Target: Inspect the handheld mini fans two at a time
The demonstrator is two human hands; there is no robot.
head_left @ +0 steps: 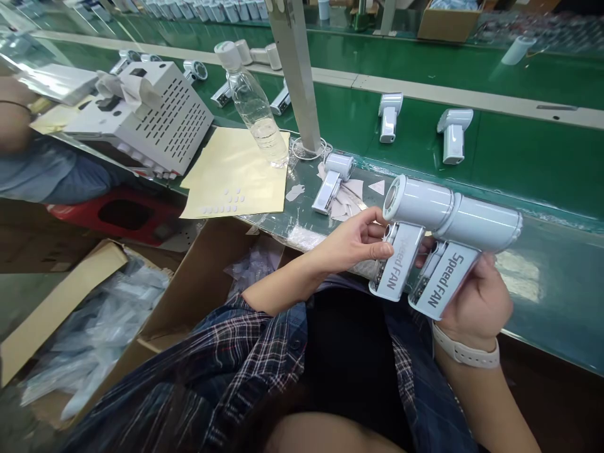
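Two pale grey handheld fans lettered "Speed FAN" are held up side by side over the bench edge, their barrels touching end to end. My left hand (361, 242) grips the left handheld fan (419, 202) by its handle, thumb in front. Around the handle of the right handheld fan (484, 221) my right hand (481, 292) is closed, its fingers mostly hidden behind it. Both handles have an open side with dark inner parts showing. Another fan (333, 182) lies on the bench just beyond my left hand, on torn scraps of white paper (346, 200).
A clear bottle (257, 113) stands on a yellow sheet (236, 170) beside a metal post (299, 75). Left is a white vented box (151, 119). Several fans sit on the green conveyor (419, 141). A carton (189, 277) with plastic bags is below left. Another person's arm (14, 113) shows far left.
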